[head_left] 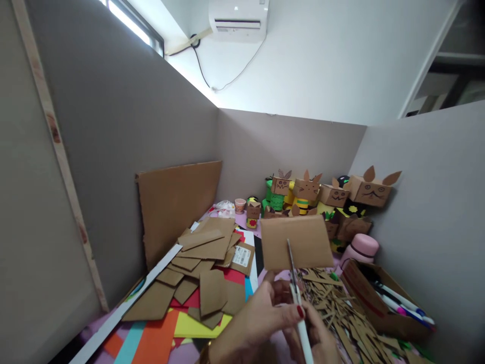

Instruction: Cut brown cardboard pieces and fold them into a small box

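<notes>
Both hands near, centre, on the scissors [296, 297]. Left hand [261, 313] clamped on the white handle, thumb on top, other fingers curled beneath; gold band [205, 354] at that wrist. Right hand [318, 336] closed around the lower handle, to the right of the left hand; part of its grip is hidden.

Scissors point far, blades in front of a cardboard panel [310, 242] just beyond the hands. Can't tell whether blades touch it, or what supports it.

Right of the hands: heap of cardboard strips [333, 303] on the purple worktop [241, 220]. Beyond the heap, further right, a box [373, 309] with markers [403, 299] in it, pink bottle [361, 247] just past its far end.

Left: pile of cut cardboard [206, 253], one piece with a white label [241, 256], lying over coloured sheets [157, 338]. Long white strip [151, 279] runs along the pile's left side. Big brown board [178, 212] leans upright against the grey left partition [121, 116].

Far side: plastic bag [224, 209], cup [240, 206] beside it, then animal-faced figures [306, 189] grouped to the right, several with pointed ears. Air conditioner [238, 20] high on the far wall.
</notes>
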The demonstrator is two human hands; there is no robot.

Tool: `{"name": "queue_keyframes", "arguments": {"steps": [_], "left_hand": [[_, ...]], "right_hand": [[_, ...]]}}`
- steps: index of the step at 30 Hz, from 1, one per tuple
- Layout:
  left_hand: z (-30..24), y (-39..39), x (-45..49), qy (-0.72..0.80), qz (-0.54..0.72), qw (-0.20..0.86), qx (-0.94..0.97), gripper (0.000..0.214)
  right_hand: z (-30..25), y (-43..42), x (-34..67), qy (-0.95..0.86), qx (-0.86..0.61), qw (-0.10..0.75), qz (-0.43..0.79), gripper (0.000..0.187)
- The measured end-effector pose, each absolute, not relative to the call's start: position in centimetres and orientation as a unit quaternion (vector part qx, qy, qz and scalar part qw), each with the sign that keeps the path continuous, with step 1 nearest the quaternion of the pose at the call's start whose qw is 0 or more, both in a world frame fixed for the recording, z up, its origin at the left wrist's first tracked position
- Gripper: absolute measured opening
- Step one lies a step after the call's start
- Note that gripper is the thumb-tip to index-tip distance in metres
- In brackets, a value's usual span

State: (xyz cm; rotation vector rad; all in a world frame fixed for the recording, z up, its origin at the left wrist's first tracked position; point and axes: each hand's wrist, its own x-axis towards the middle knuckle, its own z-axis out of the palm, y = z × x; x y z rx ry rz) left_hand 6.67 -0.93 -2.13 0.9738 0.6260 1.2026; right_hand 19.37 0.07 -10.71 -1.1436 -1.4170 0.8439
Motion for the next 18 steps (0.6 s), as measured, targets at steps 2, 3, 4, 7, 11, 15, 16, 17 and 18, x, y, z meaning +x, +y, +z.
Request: {"name": "queue_keyframes", "arguments": {"steps": [2, 3, 4, 7, 11, 15, 16, 17, 18], "left_hand": [[-3.5, -0.8, 7.9, 0.252, 0.518, 0.685, 0.446, 0.084], [-4.1, -0.7, 8.5, 0.262, 0.491, 0.693, 0.458, 0.08], [-4.6, -0.6, 9.1, 0.279, 0.484, 0.69, 0.46, 0.075], [-5.3, -0.1, 10.0, 0.345, 0.534, 0.643, 0.427, 0.055], [-6.0, 1.1, 9.5, 0.388, 0.587, 0.59, 0.397, 0.031], [-7.6, 2.3, 9.0, 0.412, 0.617, 0.563, 0.364, 0.026], [-8.1, 2.5, 9.1, 0.413, 0.624, 0.559, 0.357, 0.027], [-8.5, 2.6, 9.2, 0.411, 0.628, 0.558, 0.353, 0.027], [-8.8, 2.6, 9.3, 0.407, 0.631, 0.559, 0.352, 0.027]], "right_hand": [[-9.7, 0.2, 19.9, -0.588, -0.482, 0.531, 0.374, 0.052], [-9.3, 0.4, 20.1, -0.588, -0.482, 0.524, 0.385, 0.048], [-9.1, 0.6, 20.4, -0.59, -0.48, 0.516, 0.394, 0.044], [-9.1, 1.3, 20.6, -0.611, -0.446, 0.507, 0.413, 0.038], [-10.2, 2.0, 20.0, -0.584, -0.365, 0.514, 0.511, 0.054], [-11.5, 2.0, 18.8, -0.547, -0.396, 0.503, 0.539, 0.062], [-11.9, 1.9, 18.4, -0.553, -0.419, 0.511, 0.508, 0.066], [-12.2, 1.8, 18.0, -0.563, -0.44, 0.522, 0.466, 0.069], [-12.5, 1.7, 17.6, -0.574, -0.458, 0.532, 0.421, 0.072]]}}
